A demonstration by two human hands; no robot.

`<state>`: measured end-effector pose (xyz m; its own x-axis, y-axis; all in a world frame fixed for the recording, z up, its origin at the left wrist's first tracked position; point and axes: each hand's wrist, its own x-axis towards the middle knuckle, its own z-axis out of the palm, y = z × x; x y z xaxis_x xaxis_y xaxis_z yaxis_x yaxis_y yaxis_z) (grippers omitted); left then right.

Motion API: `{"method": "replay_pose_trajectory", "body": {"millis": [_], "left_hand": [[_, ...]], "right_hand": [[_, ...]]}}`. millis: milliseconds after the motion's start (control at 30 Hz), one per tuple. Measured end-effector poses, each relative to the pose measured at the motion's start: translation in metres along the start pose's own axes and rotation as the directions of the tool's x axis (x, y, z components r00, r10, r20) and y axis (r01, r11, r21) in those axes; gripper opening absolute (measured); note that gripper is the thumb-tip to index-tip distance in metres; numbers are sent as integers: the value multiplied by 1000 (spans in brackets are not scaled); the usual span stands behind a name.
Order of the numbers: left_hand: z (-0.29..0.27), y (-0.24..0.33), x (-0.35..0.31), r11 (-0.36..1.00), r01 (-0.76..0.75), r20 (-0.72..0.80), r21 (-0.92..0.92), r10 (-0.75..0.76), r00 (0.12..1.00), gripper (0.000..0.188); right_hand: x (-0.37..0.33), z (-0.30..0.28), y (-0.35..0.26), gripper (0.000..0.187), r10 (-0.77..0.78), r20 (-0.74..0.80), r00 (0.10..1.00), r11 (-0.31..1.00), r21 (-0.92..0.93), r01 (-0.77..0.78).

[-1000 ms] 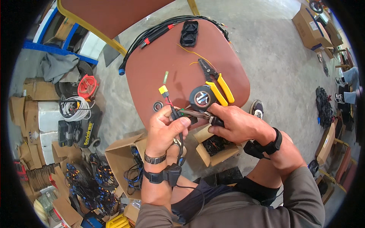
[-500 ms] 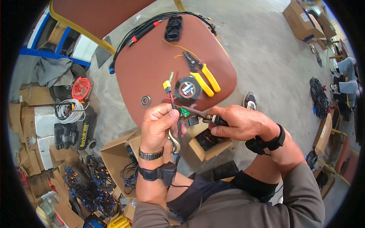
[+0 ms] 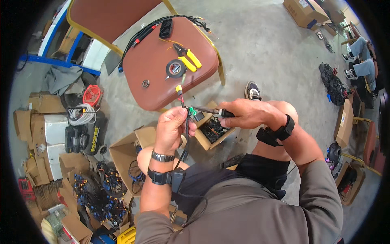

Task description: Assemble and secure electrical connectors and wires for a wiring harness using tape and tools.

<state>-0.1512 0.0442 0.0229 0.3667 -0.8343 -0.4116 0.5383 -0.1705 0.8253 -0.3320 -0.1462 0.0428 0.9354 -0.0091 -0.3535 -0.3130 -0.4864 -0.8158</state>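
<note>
My left hand (image 3: 172,122) pinches a black cable (image 3: 187,128) that ends in a yellow connector (image 3: 178,88), with short red and black wires below it. A small green piece (image 3: 191,111) shows beside my left fingertips; I cannot make out its kind. My right hand (image 3: 248,115) is closed round a black-handled tool with a long narrow metal end (image 3: 205,109), whose tip is close to the cable and the green piece. Beyond my hands, yellow-handled wire strippers (image 3: 189,61) and a roll of black tape (image 3: 176,68) lie on a brown chair seat (image 3: 152,87).
A metal ring (image 3: 145,83), a black block (image 3: 165,28) and bundled cables lie on the seat. Cardboard boxes with cables stand below my hands: one (image 3: 217,140) between my knees, another (image 3: 122,148) left. Cartons (image 3: 306,14) and a black cable heap (image 3: 331,83) are right.
The chair and its things now sit farther up and left in the view, apart from my hands. Both hands keep hold of the cable and the tool, which stay close together.
</note>
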Motion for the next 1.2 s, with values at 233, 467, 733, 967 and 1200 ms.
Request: {"method": "replay_pose_trajectory", "body": {"millis": [233, 467, 733, 967, 1200], "left_hand": [[4, -57, -40, 994, 29, -176, -108, -47, 983, 26], [-14, -94, -43, 993, 27, -267, -112, -56, 962, 28], [7, -97, -54, 997, 56, -244, -46, -66, 968, 26], [14, -101, -52, 999, 41, -240, 35, -31, 970, 26], [17, -101, -52, 996, 75, -238, 53, -60, 970, 26]], "right_hand": [[-8, 80, 45, 49, -27, 38, 999, 941, 338, 13], [13, 97, 60, 52, 131, -13, 991, 969, 210, -126], [27, 109, 62, 23, 34, -202, 979, 843, 532, 81], [38, 113, 51, 27, -26, -212, 977, 796, 586, 148], [38, 113, 51, 28, -72, -215, 974, 807, 561, 184]]}}
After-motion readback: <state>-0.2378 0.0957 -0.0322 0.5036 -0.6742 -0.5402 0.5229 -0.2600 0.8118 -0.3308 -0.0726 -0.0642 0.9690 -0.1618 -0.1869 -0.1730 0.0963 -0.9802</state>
